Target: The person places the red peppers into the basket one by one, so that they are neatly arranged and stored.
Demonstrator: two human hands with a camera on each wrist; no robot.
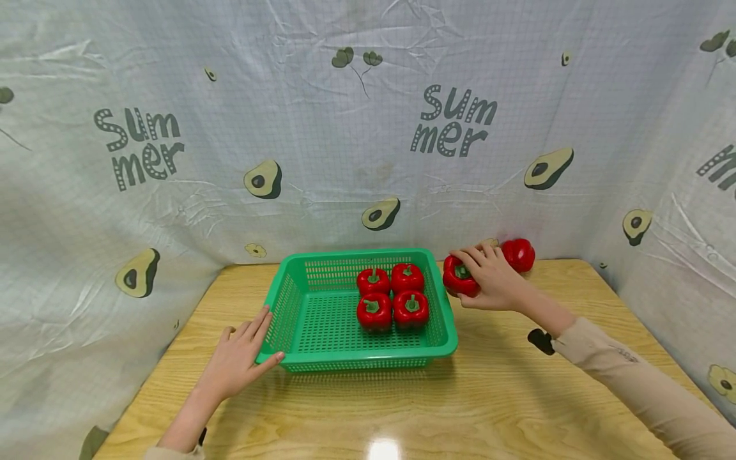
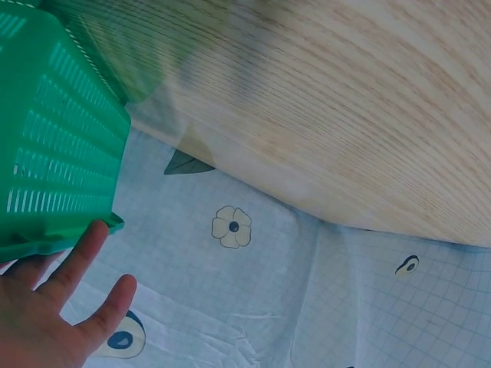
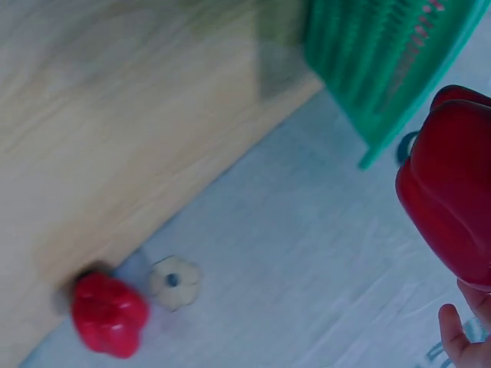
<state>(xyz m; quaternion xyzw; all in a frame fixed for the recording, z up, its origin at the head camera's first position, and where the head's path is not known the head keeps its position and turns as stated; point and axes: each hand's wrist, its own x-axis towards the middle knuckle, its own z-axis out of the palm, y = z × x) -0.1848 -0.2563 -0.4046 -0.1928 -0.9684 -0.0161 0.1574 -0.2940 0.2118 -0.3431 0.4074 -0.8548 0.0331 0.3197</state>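
The right hand grips a red pepper beside the green basket; head view shows its stem, right wrist its flank. The left hand, fingers straight, touches the rim. Four peppers sit inside; another pepper lies by the tabletop's far edge, rightward.

On the desk, a basket holds four peppers in its right half. Rightward come a fifth pepper, then a sixth.
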